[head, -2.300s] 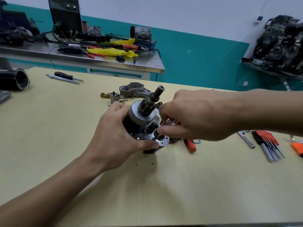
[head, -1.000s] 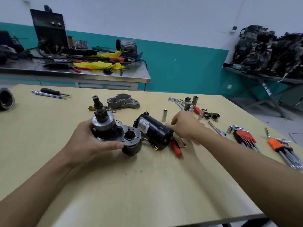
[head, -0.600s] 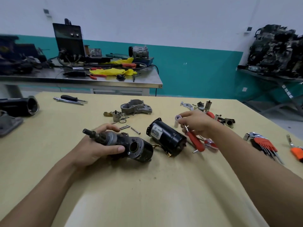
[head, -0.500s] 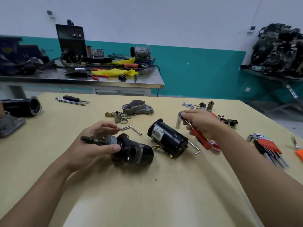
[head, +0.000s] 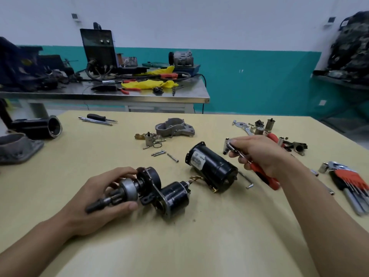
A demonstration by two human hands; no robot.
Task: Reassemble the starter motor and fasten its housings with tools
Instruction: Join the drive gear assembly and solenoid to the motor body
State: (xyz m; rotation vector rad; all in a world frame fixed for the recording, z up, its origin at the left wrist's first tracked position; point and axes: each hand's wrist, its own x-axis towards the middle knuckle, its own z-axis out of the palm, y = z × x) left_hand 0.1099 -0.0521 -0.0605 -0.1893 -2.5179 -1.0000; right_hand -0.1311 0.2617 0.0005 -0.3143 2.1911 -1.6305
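Left of the black motor body (head: 211,166), on the pale yellow bench (head: 199,246), lies the drive-end assembly (head: 159,188). Its pinion shaft points toward the person, and its solenoid end is near the motor body but apart from it. The left hand (head: 99,198) curls round the pinion and clutch, thumb underneath, fingertips on the black flange. Just right of the motor body, the right hand (head: 259,154) is closed round a red-handled ratchet (head: 265,177), whose chrome head pokes out above the fingers.

Both motor parts look like steel and cast metal, so probably heavy and rigid. The slim shaft may be greasy and is a poor handle; the flange or solenoid barrel offers a surer hold. The motor body is round and could roll, and its brass tabs look bendable, so the barrel is the place to grip it.

The bench is flat and matt. Loose bolts (head: 159,152) lie behind and left of the motor body, a grey nose housing (head: 174,128) lies farther back, and hex keys (head: 347,178) sit well to its right. Beyond stand a cluttered steel table (head: 185,94) and a teal-and-white wall.
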